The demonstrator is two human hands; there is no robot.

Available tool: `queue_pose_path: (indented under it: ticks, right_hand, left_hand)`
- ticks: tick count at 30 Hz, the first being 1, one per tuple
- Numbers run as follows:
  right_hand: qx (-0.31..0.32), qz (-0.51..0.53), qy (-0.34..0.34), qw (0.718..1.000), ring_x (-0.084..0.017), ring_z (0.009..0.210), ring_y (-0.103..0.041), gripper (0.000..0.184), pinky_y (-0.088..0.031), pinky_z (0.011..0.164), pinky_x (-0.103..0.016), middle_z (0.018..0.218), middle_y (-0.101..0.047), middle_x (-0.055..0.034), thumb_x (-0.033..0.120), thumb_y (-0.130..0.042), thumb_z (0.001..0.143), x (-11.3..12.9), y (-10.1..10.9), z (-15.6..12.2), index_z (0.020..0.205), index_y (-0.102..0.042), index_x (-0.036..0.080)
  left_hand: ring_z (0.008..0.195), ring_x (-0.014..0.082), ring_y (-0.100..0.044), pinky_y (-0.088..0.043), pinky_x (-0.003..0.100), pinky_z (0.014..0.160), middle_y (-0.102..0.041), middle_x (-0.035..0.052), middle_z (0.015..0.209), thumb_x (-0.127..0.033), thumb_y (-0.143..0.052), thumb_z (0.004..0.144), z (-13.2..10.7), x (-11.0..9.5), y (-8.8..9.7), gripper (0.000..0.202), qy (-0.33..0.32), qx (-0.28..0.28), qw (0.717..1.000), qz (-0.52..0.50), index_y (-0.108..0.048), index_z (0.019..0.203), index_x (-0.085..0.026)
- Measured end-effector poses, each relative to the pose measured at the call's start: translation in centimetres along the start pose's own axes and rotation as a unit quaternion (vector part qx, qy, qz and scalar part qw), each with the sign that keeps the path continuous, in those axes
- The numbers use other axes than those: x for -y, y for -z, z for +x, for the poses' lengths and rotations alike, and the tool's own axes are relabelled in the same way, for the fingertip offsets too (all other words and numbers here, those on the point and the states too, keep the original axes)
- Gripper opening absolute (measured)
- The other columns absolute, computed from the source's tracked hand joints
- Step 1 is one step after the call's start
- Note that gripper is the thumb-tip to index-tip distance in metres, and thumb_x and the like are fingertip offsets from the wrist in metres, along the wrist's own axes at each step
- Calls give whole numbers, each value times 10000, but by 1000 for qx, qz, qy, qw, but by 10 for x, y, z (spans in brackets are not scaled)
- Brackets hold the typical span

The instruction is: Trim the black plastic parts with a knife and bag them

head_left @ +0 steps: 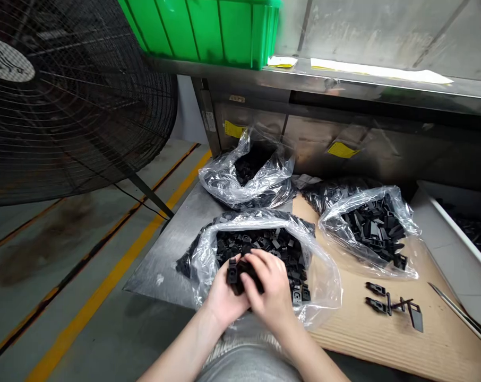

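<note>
- Left hand point(223, 300) and right hand point(269, 286) both curled around a black plastic part point(234, 277)
- Part held over a clear plastic bag point(324, 281) of similar parts point(264, 249), on a steel table point(161, 270)
- Likely light and stiff, best held by its edges

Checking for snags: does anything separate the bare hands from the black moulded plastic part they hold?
Nothing visible does: the left hand and right hand both touch the black moulded plastic part directly, above the open clear plastic bag.

Black industrial fan point(77, 101), green plastic crate point(200, 32)
</note>
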State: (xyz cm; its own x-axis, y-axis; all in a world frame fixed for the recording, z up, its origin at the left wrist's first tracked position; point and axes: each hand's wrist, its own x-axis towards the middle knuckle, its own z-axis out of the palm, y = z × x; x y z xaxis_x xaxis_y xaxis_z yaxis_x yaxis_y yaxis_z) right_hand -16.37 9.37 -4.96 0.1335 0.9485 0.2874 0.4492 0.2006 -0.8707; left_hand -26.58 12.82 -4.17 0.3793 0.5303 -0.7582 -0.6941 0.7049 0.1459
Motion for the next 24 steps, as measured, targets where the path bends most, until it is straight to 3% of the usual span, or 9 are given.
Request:
queue_pose_path:
  ticks: [3, 5, 7, 10, 15, 17, 20, 24]
  right_hand:
    - [-81, 86, -109, 987, -217, 936, -557, 268, -416, 819, -370, 990, -626, -87, 305, -446, 804, -25, 2, 6, 967, -608, 167]
    - [-105, 103, -147, 978, -219, 890, -591, 323, -452, 765, -359, 960, -642, -106, 314, -367, 841, -39, -1, 9, 957, -607, 131]
    - [-117, 123, -167, 971, -218, 880, -605, 338, -463, 760, -348, 953, -653, -107, 315, -359, 844, -45, -5, 10, 940, -618, 119]
    - [-114, 138, -162, 970, -212, 891, -601, 278, -454, 793, -343, 940, -661, -97, 282, -426, 812, -38, -11, 10, 889, -647, 132]
    - [-113, 140, -87, 980, -205, 928, -554, 191, -404, 857, -363, 950, -630, -66, 220, -490, 761, -4, -7, 22, 837, -662, 187]
    - [-114, 146, -55, 981, -195, 928, -540, 182, -388, 875, -355, 925, -622, -47, 216, -483, 766, 10, -3, 44, 824, -655, 201]
    - [-108, 164, -38, 980, -165, 928, -532, 170, -366, 905, -325, 914, -614, -13, 199, -470, 790, 25, 0, 106, 796, -640, 207]
    - [-99, 198, -106, 969, -171, 935, -537, 157, -412, 846, -364, 982, -588, -29, 235, -489, 829, 27, -3, 211, 908, -597, 153]
  left_hand:
    - [743, 198, -628, -474, 367, 716, -652, 38, 786, -252, -438, 799, 2, 2, -6, 195, 4, -9, 1000, 3, -590, 914, -207]
    - [801, 247, -620, -447, 458, 725, -649, 62, 872, -266, -462, 782, 4, 2, -9, 232, 24, -19, 999, 15, -575, 981, -233]
    - [810, 255, -616, -432, 485, 726, -650, 52, 885, -266, -458, 780, 6, 3, -12, 235, 32, -28, 999, 25, -575, 983, -251]
    - [721, 212, -623, -446, 442, 714, -655, 10, 758, -259, -447, 786, 5, 4, -17, 183, 26, -37, 998, 39, -600, 883, -237]
    - [551, 130, -588, -477, 308, 648, -613, -22, 591, -226, -483, 772, -13, -1, -38, 146, -20, -24, 998, 63, -564, 659, -181]
    - [559, 126, -590, -480, 277, 626, -607, -22, 583, -234, -462, 788, -18, -15, -59, 187, -55, -2, 995, 80, -546, 630, -178]
    - [596, 152, -601, -488, 291, 607, -603, -12, 585, -295, -473, 798, -15, -51, -104, 216, -97, 40, 986, 128, -551, 635, -177]
    - [678, 189, -606, -496, 347, 617, -627, 26, 703, -336, -519, 794, 13, -113, -172, 199, -132, 60, 963, 226, -584, 762, -151]
